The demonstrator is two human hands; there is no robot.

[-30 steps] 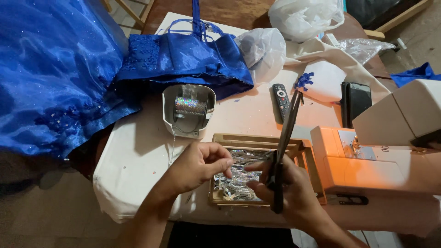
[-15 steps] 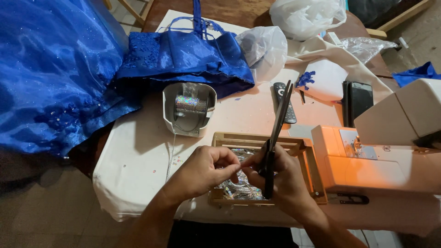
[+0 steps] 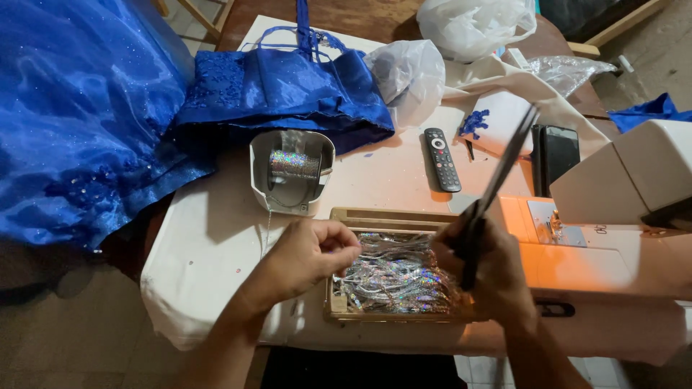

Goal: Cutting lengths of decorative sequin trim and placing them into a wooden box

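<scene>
My right hand (image 3: 484,270) grips a pair of long dark scissors (image 3: 497,180), whose blades point up and to the right, blurred by motion. My left hand (image 3: 310,256) pinches a thin sparkly silver strand at the left edge of a shallow wooden tray (image 3: 382,216). The tray holds a heap of cut iridescent silver trim pieces (image 3: 396,277) and lies between my two hands. Behind it, a spool of the same silver trim (image 3: 293,164) rests inside a white container (image 3: 291,171), with a strand hanging down toward my left hand.
A blue satin dress (image 3: 108,108) covers the left side and the table's back. A sewing machine (image 3: 613,216) stands at right. A black remote (image 3: 441,158), a dark phone (image 3: 559,153) and plastic bags (image 3: 411,75) lie behind the tray on the white cloth.
The two hands came together over the tray, then moved apart. The scissors swung from near upright to leaning right. The view has shifted slightly.
</scene>
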